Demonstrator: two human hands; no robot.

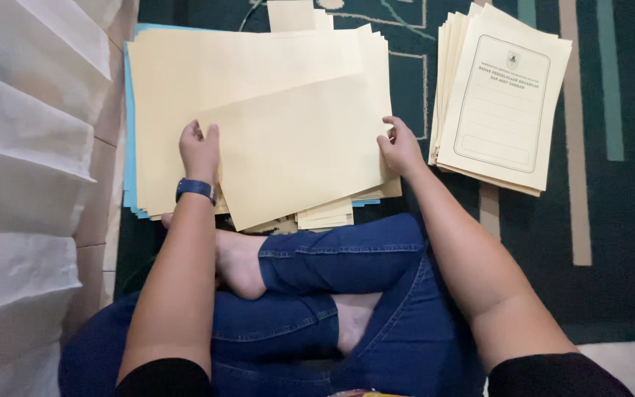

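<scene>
**Both hands on one cream sheet above a heap of folders**

Seen from the head camera, a person sits cross-legged in blue jeans on a dark green rug (626, 184) with pale and teal stripes. The left hand (200, 151), a blue watch (195, 189) on its wrist, pinches the left edge of a plain cream sheet (295, 154), fingers curled over the top of it. The right hand (400, 147) grips the same sheet at its right edge, fingers closed narrowly on the paper. This sheet lies tilted, its lower left corner pointing toward the knees, on top of the big pile.

Underneath is a loose heap of cream folders (222, 66), spread wide, with light blue folders (129, 147) showing along its left edge and a little at the lower right. The heap lies near the rug's left edge, beside a white pleated curtain (23, 147).

Just right of the right hand, apart from the heap, is a neater stack of folded cream folders (501, 103). Its top cover bears a rounded rectangular frame with a small crest and dark print above ruled lines.
</scene>
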